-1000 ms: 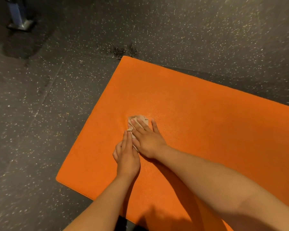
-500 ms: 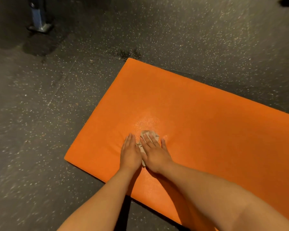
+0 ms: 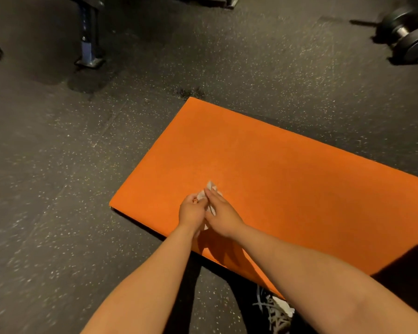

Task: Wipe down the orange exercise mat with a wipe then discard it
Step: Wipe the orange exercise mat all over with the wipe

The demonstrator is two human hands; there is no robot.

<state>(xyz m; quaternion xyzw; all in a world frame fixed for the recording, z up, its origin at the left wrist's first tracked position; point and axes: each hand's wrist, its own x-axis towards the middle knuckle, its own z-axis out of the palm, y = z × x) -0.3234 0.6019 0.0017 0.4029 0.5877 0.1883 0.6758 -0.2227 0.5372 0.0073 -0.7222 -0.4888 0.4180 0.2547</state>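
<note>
The orange exercise mat lies flat on the dark speckled floor, running off the right edge of the view. Near its left end a crumpled white wipe is bunched between both hands, raised a little off the mat. My left hand has its fingers curled round the wipe's left side. My right hand closes against the wipe from the right, covering most of it; only the top tuft and a strip between the hands show.
A blue-and-black equipment post with a foot plate stands on the floor at the far left. A black dumbbell lies at the far right. My shoe is by the mat's near edge. Dark rubber floor surrounds the mat.
Both hands went from pressing flat on the wipe to gathering it up between them, and it has lifted off the mat. The camera has pulled back and up, showing more floor.
</note>
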